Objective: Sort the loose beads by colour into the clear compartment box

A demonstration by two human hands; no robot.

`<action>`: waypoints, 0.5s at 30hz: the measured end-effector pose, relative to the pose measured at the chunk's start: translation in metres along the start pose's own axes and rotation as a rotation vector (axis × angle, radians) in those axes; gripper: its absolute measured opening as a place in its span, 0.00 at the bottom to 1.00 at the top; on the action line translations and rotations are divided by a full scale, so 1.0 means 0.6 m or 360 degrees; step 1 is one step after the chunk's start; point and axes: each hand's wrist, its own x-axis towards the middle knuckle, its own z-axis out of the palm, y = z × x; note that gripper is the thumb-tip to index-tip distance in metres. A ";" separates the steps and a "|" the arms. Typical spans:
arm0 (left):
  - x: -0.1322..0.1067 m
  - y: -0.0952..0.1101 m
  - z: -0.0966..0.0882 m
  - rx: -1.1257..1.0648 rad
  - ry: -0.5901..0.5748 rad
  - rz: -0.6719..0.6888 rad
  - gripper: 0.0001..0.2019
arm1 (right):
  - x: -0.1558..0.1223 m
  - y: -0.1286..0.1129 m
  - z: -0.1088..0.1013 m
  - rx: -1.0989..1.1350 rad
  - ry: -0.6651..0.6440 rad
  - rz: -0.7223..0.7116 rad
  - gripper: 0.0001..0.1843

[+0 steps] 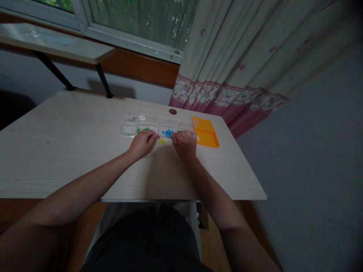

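A clear compartment box lies on the pale wooden table. It holds small pieces sorted by colour: green ones, blue ones, and yellow ones at its near edge. My left hand rests curled at the box's near edge beside the green pieces. My right hand is curled too, just right of the yellow pieces. Both hands have their fingers pressed together; what they pinch, if anything, is too small to see.
An orange lid or tray lies open just right of the box. A round cable hole is in the table behind it. A raised shelf stands at the back left, a curtain at the back right.
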 end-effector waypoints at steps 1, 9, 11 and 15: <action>0.001 -0.004 -0.002 0.0024 0.0001 -0.0003 0.15 | 0.002 0.014 -0.003 -0.0003 0.0038 0.0067 0.15; 0.000 -0.025 -0.002 0.0364 -0.0151 0.0241 0.13 | -0.003 0.140 -0.033 -0.0203 0.0079 0.0835 0.18; -0.001 -0.029 0.000 0.0414 -0.0201 0.0288 0.12 | -0.009 0.158 -0.034 -0.0245 -0.0023 0.0951 0.17; -0.003 -0.034 0.000 0.0476 -0.0236 0.0341 0.12 | -0.015 0.169 -0.027 -0.0331 -0.0237 0.1032 0.17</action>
